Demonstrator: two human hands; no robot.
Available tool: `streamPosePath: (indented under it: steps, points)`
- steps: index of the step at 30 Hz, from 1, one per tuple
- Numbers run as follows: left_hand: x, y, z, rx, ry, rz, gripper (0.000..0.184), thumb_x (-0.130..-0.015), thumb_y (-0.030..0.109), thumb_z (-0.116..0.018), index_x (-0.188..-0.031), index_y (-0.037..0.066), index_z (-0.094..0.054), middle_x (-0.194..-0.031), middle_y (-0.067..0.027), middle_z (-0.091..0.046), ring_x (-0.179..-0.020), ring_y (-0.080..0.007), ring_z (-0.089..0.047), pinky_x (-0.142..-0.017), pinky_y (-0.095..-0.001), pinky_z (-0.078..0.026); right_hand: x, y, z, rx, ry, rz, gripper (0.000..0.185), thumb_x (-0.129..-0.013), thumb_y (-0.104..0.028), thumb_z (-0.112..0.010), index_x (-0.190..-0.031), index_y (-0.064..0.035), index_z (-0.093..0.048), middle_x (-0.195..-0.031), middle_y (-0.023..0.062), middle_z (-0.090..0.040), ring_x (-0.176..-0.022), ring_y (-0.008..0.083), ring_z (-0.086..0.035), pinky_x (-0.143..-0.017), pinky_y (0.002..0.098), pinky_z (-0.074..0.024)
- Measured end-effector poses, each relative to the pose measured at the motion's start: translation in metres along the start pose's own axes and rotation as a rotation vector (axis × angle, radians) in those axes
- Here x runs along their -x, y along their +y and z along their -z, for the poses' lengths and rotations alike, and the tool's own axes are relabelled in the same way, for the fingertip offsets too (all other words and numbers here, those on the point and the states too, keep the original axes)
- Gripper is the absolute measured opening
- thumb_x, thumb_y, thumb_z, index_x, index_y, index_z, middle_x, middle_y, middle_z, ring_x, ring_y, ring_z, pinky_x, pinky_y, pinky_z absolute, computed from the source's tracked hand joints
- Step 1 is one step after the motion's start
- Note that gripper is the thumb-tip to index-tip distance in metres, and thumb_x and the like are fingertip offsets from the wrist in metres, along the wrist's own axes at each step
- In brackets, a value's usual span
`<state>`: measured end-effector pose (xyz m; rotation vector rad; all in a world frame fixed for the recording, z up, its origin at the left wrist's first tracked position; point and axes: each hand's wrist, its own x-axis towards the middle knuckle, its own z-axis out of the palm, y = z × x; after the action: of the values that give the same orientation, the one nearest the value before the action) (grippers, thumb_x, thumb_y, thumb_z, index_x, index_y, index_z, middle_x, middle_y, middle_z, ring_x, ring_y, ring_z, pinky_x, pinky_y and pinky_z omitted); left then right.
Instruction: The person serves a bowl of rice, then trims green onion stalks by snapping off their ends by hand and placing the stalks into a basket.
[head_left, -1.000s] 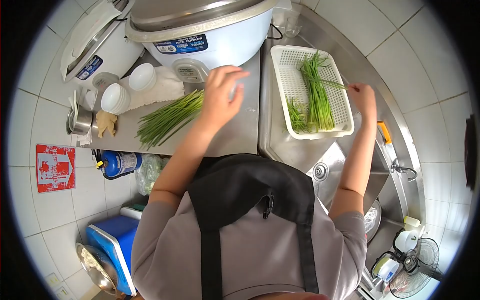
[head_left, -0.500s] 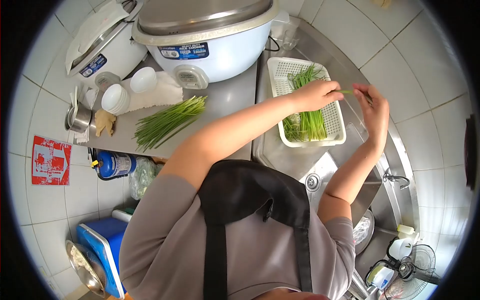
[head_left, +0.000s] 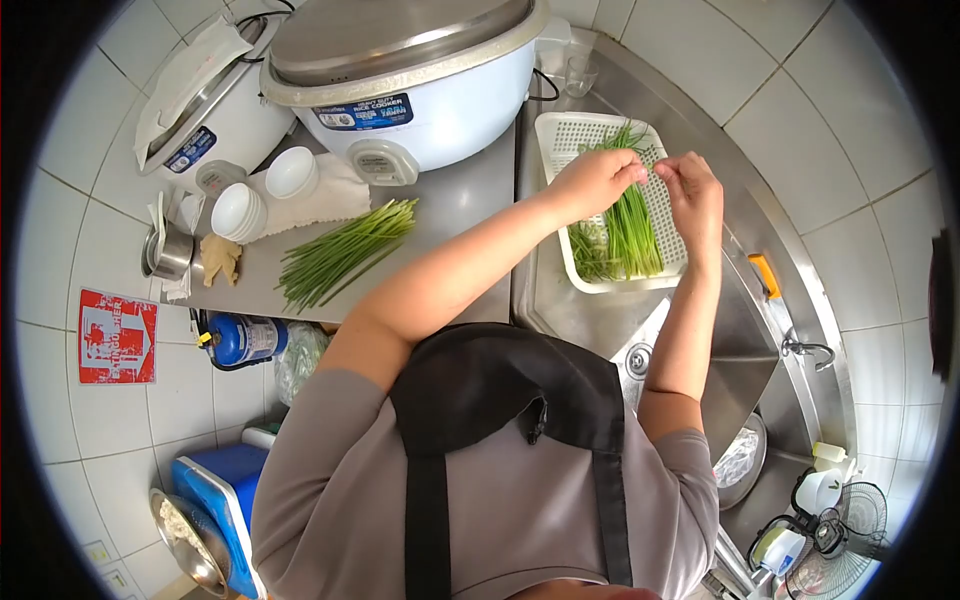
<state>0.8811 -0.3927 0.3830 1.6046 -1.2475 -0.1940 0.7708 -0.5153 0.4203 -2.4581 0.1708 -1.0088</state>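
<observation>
My left hand (head_left: 605,182) and my right hand (head_left: 693,195) meet over a white perforated plastic basket (head_left: 678,262). Both are closed in a pinch, fingertips almost touching; whatever is between them is too small to make out. Inside the basket lies a bunch of long, thin garlic chives (head_left: 632,240), partly hidden under my left hand. Tangled green trimmings (head_left: 590,255) are along its left side. Another bunch of garlic chives (head_left: 350,250) rests on the steel counter to the left, its pale ends pointing up and right.
The basket stands on the steel sink unit (head_left: 540,290), beside a basin with a drain (head_left: 638,360) and a tap (head_left: 808,350). Behind the counter stand a big rice cooker (head_left: 430,130) and a smaller one (head_left: 205,150). White bowls (head_left: 238,212) sit on a cloth. An orange-handled tool (head_left: 765,275) lies at right.
Both hands have come closer together and shifted left over the basket. The green stalk stretched between them before no longer shows clearly. The orange-handled tool, hidden before, is now visible.
</observation>
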Motion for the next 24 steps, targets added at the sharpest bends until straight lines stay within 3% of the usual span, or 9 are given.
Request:
streamPosePath:
  steps: [2, 3, 5, 9, 13, 17, 20, 23, 24]
  points:
    - [-0.003, 0.003, 0.003, 0.196, -0.016, 0.105, 0.023, -0.090, 0.026, -0.048, -0.089, 0.007, -0.061, -0.072, -0.0054, -0.062, -0.066, -0.0204, -0.059, -0.063, -0.0335, -0.045, 0.004, 0.013, -0.016, -0.206, 0.266, -0.187, 0.013, -0.085, -0.012, -0.057, -0.080, -0.0015, -0.063, -0.073, 0.0047, -0.059, -0.060, 0.0108, -0.049, -0.057, 0.0254, -0.0405]
    - [-0.002, 0.007, 0.006, 0.200, -0.019, 0.109, 0.023, -0.090, 0.026, -0.048, -0.089, 0.007, -0.061, -0.072, -0.0054, -0.062, -0.066, -0.0204, -0.059, -0.063, -0.0335, -0.045, 0.006, 0.020, -0.019, -0.204, 0.262, -0.192, 0.013, -0.085, -0.012, -0.057, -0.080, -0.0015, -0.063, -0.073, 0.0047, -0.059, -0.060, 0.0108, -0.049, -0.057, 0.0254, -0.0405]
    - [-0.003, 0.013, 0.016, 0.449, -0.038, 0.261, 0.026, -0.093, 0.028, -0.047, -0.086, 0.007, -0.060, -0.061, 0.0071, -0.038, -0.054, -0.0032, -0.033, -0.050, -0.0201, -0.031, 0.007, 0.031, -0.023, -0.855, 0.401, -0.400, 0.014, -0.088, -0.013, -0.054, -0.089, -0.0016, -0.062, -0.071, 0.0011, -0.056, -0.059, 0.0077, -0.046, -0.055, 0.0224, -0.0384]
    - [-0.007, 0.036, 0.043, 0.869, 0.017, 0.243, 0.027, -0.093, 0.030, -0.046, -0.094, 0.005, -0.056, -0.062, 0.0074, -0.037, -0.052, -0.0017, -0.029, -0.046, -0.0168, -0.024, 0.026, -0.004, -0.036, -0.772, -0.219, -0.588, 0.024, -0.090, -0.026, -0.052, -0.102, -0.0089, -0.063, -0.067, -0.0086, -0.047, -0.054, 0.0019, -0.035, -0.048, 0.0165, -0.0261]
    - [-0.013, 0.051, 0.062, 1.010, 0.117, 0.105, 0.028, -0.093, 0.032, -0.047, -0.097, 0.005, -0.053, -0.063, 0.0068, -0.035, -0.051, -0.0025, -0.028, -0.044, -0.0167, -0.023, 0.049, -0.022, -0.064, -0.936, -0.661, -0.424, 0.020, -0.086, -0.021, -0.059, -0.097, -0.0047, -0.063, -0.065, -0.0060, -0.053, -0.053, 0.0018, -0.037, -0.047, 0.0169, -0.0279]
    - [-0.004, 0.062, 0.082, 1.130, 0.213, -0.021, 0.026, -0.094, 0.031, -0.044, -0.097, 0.007, -0.052, -0.061, 0.0063, -0.032, -0.051, -0.0035, -0.026, -0.044, -0.0180, -0.021, 0.057, -0.001, -0.076, -1.189, -0.492, -0.530, 0.014, -0.086, -0.017, -0.058, -0.088, -0.0035, -0.061, -0.070, -0.0024, -0.056, -0.055, 0.0032, -0.039, -0.046, 0.0174, -0.0294]
    - [0.015, 0.073, 0.093, 1.173, 0.222, -0.130, 0.024, -0.094, 0.032, -0.043, -0.096, 0.010, -0.053, -0.060, 0.0062, -0.029, -0.050, -0.0040, -0.023, -0.043, -0.0182, -0.019, 0.048, 0.011, -0.073, -1.719, -0.106, -0.596, 0.011, -0.088, -0.014, -0.053, -0.082, -0.0053, -0.055, -0.068, -0.0013, -0.048, -0.052, 0.0061, -0.034, -0.045, 0.0194, -0.0290]
    - [0.039, 0.079, 0.125, 1.047, 0.186, -0.300, 0.025, -0.094, 0.033, -0.044, -0.098, 0.011, -0.055, -0.059, 0.0060, -0.028, -0.049, -0.0037, -0.022, -0.041, -0.0177, -0.018, 0.042, 0.043, -0.069, -1.501, -0.017, -0.743, 0.012, -0.089, -0.015, -0.052, -0.083, -0.0052, -0.057, -0.064, -0.0031, -0.043, -0.051, 0.0072, -0.033, -0.045, 0.0190, -0.0281]
    - [0.052, 0.081, 0.140, 0.914, 0.169, -0.230, 0.024, -0.094, 0.031, -0.044, -0.099, 0.011, -0.056, -0.059, 0.0061, -0.031, -0.050, -0.0033, -0.023, -0.042, -0.0171, -0.019, 0.044, 0.062, -0.072, -1.256, -0.107, -0.805, 0.021, -0.090, -0.024, -0.051, -0.084, -0.0046, -0.059, -0.065, -0.0026, -0.045, -0.053, 0.0085, -0.037, -0.046, 0.0209, -0.0298]
